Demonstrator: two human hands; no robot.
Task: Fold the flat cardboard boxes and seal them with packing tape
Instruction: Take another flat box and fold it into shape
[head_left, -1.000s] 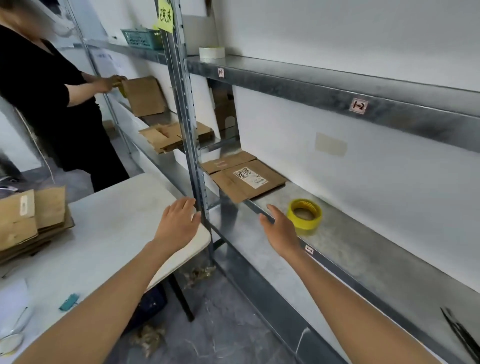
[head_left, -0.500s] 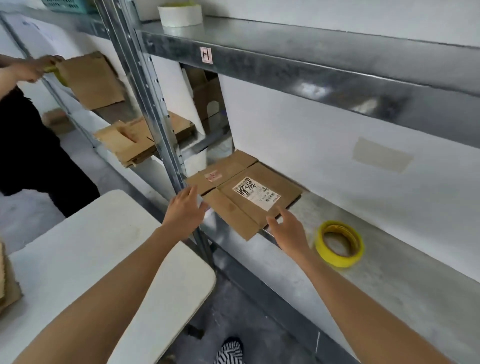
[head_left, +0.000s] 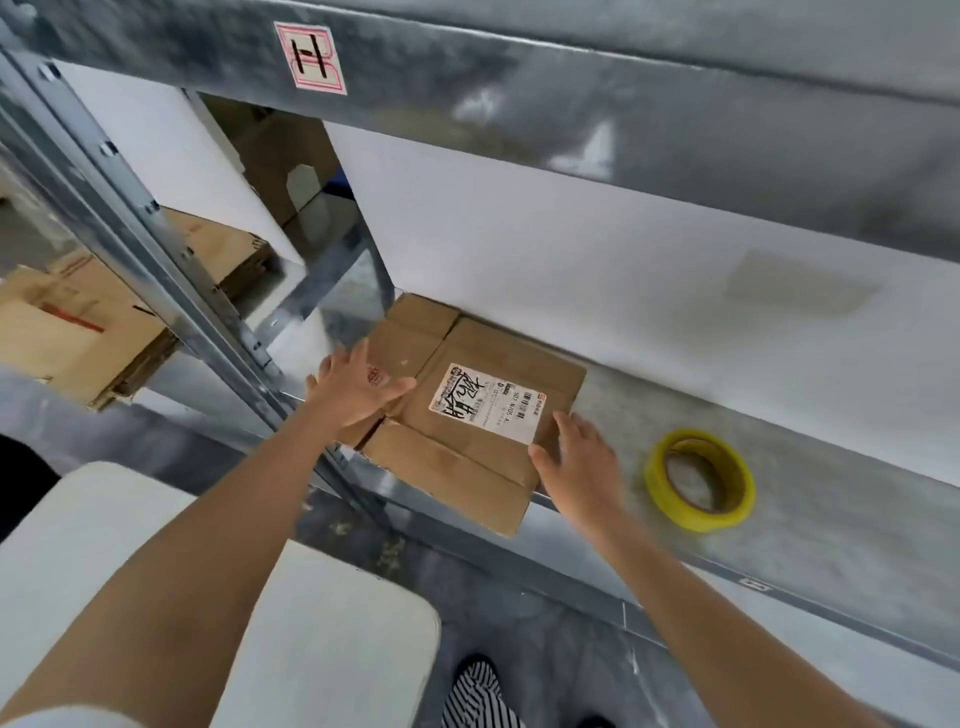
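Cardboard, flat box (head_left: 452, 467), labelled: on metal shelf (head_left: 779, 519), left end, near corner overhanging edge. I log left hand (head_left: 353, 389): fingers spread, resting on box's left flaps. Right hand (head_left: 576, 462): fingers straight at right near edge, gripping nothing. Yellow tape roll (head_left: 696, 514) just right. Risk: uneven pull tips box off near edge.

Bright even light, pale glare on the upper shelf (head_left: 597, 150), faint shadows, motion-blurred left hand (head_left: 358, 395) and right hand (head_left: 576, 460), wide-angle bending at edges.
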